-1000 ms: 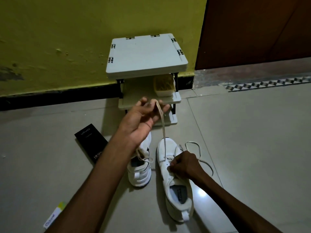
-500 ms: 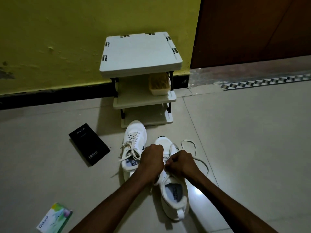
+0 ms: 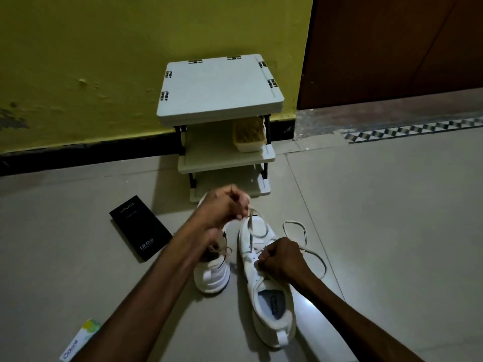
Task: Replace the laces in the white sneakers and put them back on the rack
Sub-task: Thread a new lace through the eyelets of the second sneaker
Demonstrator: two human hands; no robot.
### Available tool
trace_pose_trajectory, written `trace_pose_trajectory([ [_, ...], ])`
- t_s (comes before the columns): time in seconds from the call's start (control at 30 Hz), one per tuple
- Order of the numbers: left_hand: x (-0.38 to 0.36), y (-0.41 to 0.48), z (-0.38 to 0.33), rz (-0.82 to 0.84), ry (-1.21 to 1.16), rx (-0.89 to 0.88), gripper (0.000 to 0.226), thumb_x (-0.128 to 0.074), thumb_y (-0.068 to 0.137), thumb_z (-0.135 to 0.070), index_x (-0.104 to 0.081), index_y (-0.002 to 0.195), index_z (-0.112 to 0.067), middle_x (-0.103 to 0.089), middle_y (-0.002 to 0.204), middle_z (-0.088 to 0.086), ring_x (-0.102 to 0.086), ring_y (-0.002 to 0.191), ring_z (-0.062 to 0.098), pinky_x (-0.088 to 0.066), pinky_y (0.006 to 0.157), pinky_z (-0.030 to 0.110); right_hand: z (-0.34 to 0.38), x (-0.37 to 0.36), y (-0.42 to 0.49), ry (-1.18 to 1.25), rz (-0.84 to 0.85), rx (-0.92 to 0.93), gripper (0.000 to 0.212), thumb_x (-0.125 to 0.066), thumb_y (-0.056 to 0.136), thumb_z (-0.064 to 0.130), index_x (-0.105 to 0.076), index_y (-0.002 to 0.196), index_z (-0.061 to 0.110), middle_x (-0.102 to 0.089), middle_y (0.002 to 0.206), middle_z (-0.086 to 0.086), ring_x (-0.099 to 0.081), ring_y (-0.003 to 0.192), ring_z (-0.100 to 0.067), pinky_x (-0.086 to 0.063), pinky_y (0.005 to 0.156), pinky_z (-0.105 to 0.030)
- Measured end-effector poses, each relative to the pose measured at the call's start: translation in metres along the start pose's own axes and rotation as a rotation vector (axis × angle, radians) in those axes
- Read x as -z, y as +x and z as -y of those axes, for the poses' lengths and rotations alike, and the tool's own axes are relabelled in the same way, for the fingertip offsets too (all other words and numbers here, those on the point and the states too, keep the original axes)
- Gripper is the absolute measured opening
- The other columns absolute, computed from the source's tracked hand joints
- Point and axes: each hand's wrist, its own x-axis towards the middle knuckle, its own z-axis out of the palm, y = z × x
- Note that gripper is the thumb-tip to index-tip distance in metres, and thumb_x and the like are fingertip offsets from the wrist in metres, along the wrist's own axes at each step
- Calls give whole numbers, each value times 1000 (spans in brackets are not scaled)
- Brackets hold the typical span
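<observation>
The rack (image 3: 219, 92) stands just beyond the left hand (image 3: 222, 207), its lower shelves open toward the hands. A tan tub (image 3: 248, 138) fills the middle shelf's right end. A black box (image 3: 141, 228) lies left of that hand. Under the hands sit the laced sneaker (image 3: 213, 275) and the open sneaker (image 3: 269, 296). The lace (image 3: 250, 220) runs taut between them and loops right of the right hand (image 3: 281, 259), with bare floor (image 3: 379, 231) beyond.

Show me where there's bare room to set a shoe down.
On the white three-shelf rack the top is bare; the middle shelf is free left of the beige tub. Grey floor tiles lie open right of the loose cream lace. Crowded: from the black box through the two white sneakers.
</observation>
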Motion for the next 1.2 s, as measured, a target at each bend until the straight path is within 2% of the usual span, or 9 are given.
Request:
trace_pose_trajectory([
  [0.1, -1, -16, -58, 117, -387, -90, 29, -42, 62, 17, -49, 70, -9, -56, 66, 3, -52, 55, 10, -40, 44, 13, 0, -1, 1, 15, 7, -11, 25, -81, 67, 18, -71, 75, -3, -71, 75, -16, -59, 62, -11, -56, 65, -36],
  [0.3, -13, -38, -69, 245, -496, -123, 18, -55, 70, 4, -52, 76, -13, -53, 75, 4, -52, 53, 6, -39, 45, 11, 2, 2, 0, 28, 25, -24, 16, -82, 70, 19, -75, 71, 5, -75, 77, -8, -67, 68, -12, -57, 67, -30],
  [0.5, -11, -32, -57, 143, 234, -267, 20, -71, 84, -7, -59, 99, -12, -70, 78, 4, -67, 69, 14, -54, 62, 22, -2, 15, -13, 182, 30, 60, 15, -80, 77, 23, -76, 64, 19, -73, 67, 5, -62, 59, 4, -47, 53, -10],
  [0.67, -13, -19, -18, -142, 795, -496, 33, -73, 85, -13, -55, 107, -30, -63, 77, -8, -61, 69, 0, -48, 64, 15, -18, 31, -22, 249, -132, 59, 7, -78, 78, 22, -75, 72, 19, -72, 70, 5, -66, 65, -7, -51, 59, -22],
  [0.73, -16, -13, 0, -70, 808, -506, 30, -66, 89, -9, -54, 108, -29, -61, 76, -7, -60, 69, -2, -46, 64, 13, -20, 33, -26, 178, -34, 37, 18, -84, 70, 34, -74, 78, 22, -72, 77, 6, -65, 68, -5, -53, 63, -24],
  [0.87, -23, -6, 30, 10, 464, -382, 16, -51, 97, -2, -52, 108, -13, -58, 82, 4, -71, 73, 13, -59, 79, 40, -11, 35, -28, -125, 52, 83, 46, -86, 64, 45, -68, 100, 23, -67, 100, 6, -62, 91, -10, -53, 81, -28],
  [0.93, -24, -2, 36, 15, 323, -310, 12, -47, 99, -2, -51, 108, -9, -51, 92, 6, -68, 65, 15, -60, 67, 36, -4, 35, -30, -250, 50, 119, 45, -81, 69, 43, -68, 103, 16, -67, 102, 1, -63, 94, -15, -52, 81, -31],
  [1.07, -25, 8, 45, 11, 525, -287, 13, -59, 93, -7, -59, 91, -21, -59, 83, 0, -58, 56, 11, -47, 59, 25, -5, 32, -24, -304, 22, 147, 33, -72, 76, 33, -70, 97, 7, -71, 98, -9, -66, 89, -21, -53, 74, -34],
  [1.2, -24, 11, 58, 30, 809, -193, 16, -69, 84, -9, -63, 81, -23, -68, 80, 0, -66, 75, 15, -52, 69, 29, -14, 38, -16, -55, 55, 57, 16, -69, 77, 12, -74, 93, 12, -72, 92, -8, -68, 81, -22, -59, 70, -39],
])
